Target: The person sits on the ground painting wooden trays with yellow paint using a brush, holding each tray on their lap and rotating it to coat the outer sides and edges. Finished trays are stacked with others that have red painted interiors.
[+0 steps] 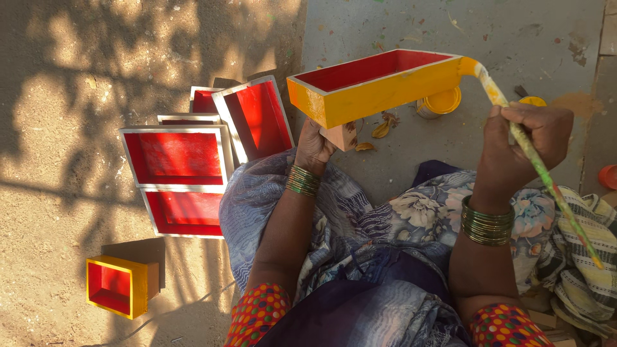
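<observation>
- Fingers (538,122) of the right hand (520,151) curled tight round the shaft of a long paintbrush (533,154), thumb side up, wrist ringed with green bangles (486,225).
- Fingers of the left hand (315,146) closed under the box, gripping a bare wooden block (342,136) at its underside; hard to tell exactly how the fingertips lie, hidden beneath.
- Long wooden box (373,87): narrow, open-topped, red inside, wet-looking yellow on the near long wall, pale unpainted rim.
- Held up off the ground, tilted slightly, ahead of the knees, above the grey concrete floor (514,38).
- Brush head bent against the box's right end wall, loaded with yellow; shaft smeared green and yellow, running down and to the right past the right hand.
- Box thus lying between the two hands: left hand below its left end, right hand well off its right end, joined to it only by the brush.
- Yellow paint tin (442,101) on the floor just behind the box's right end.
- Stack of red-lined trays with pale rims (177,157) on the sandy ground to the left, one leaning upright (256,119) against the pile.
- Small yellow box with red inside (119,286) lying alone, nearer, well apart from the stack.
- Blue flowered cloth (385,218) across the lap.
</observation>
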